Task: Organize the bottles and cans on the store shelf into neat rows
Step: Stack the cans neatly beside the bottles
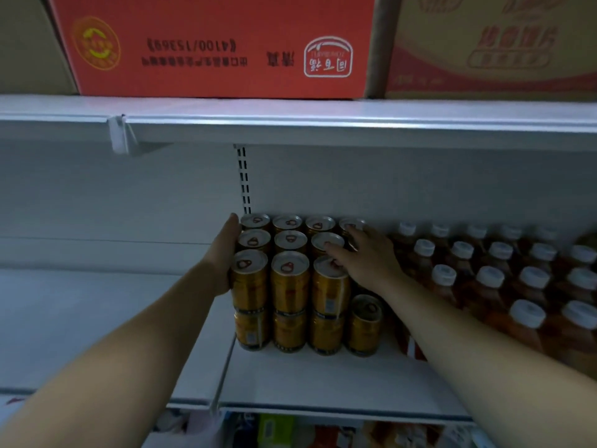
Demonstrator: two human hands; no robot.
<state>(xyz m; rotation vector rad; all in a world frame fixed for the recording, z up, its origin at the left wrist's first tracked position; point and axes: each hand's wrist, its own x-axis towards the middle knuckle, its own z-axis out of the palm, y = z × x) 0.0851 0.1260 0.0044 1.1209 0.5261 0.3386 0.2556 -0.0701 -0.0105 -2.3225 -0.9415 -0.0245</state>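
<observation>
head view: a block of gold cans point(290, 276) is seen on the white shelf point(316, 379), stacked two high, silver pull-tab tops facing up. the left side of that block is pressed by the left hand point(226, 257), palm flat against the upper cans, fingers stretched toward the back, nothing gripped. on the right side of the block, the right hand point(365, 257) is laid over the tops of the upper cans, fingers spread and loose, fingertips resting on the lids of the third column; whether a can is actually grasped cannot be told. just right of the block's front, a single lower can point(363, 324) is seen standing alone with no can on top, partly under the right wrist. further right of the block, rows of amber bottles point(484, 279) with white caps are lined up, touching one another. above the block, on the upper shelf point(323, 121), a red carton point(213, 43) is parked with its print upside down, and a brown carton point(491, 43) beside it.
</observation>
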